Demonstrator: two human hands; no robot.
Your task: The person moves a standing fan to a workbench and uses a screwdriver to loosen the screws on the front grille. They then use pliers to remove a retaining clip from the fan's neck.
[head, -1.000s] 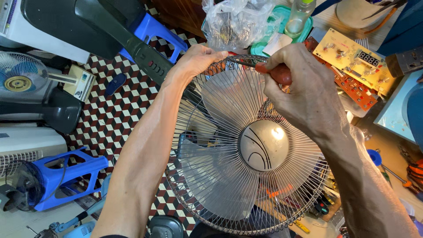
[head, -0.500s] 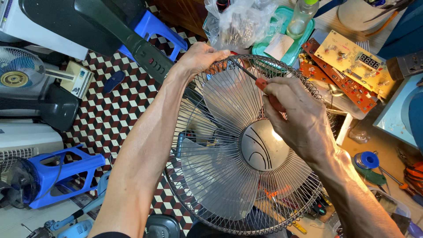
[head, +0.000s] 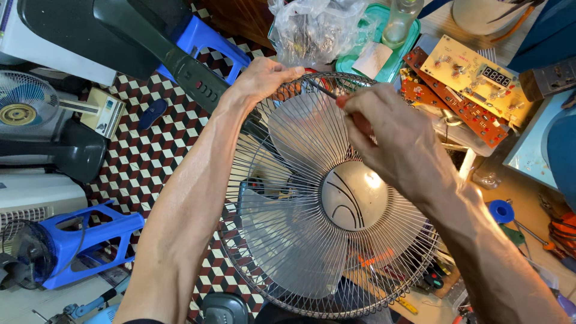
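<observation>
Head view: the left hand [head: 261, 78] is gripping the top rim of the wire fan guard [head: 312, 240], which is standing upright over the checkered floor [head: 150, 156]. The right hand [head: 390, 138] is clenching a red-handled screwdriver [head: 329, 93], its tip pointing at the rim beside the left fingers. Circuit boards [head: 468, 84] are lying on the surface to the right.

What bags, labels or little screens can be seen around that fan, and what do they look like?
Clear plastic bag: crumpled, behind the fan guard, top centre.
Pale circuit board: rectangular, upper right, bearing a small dark digit display.
Red-brown circuit board: partly under the pale board.
Paper slip: white, on a teal tray.
Cream box: left on the chequered floor, with a small panel.
</observation>
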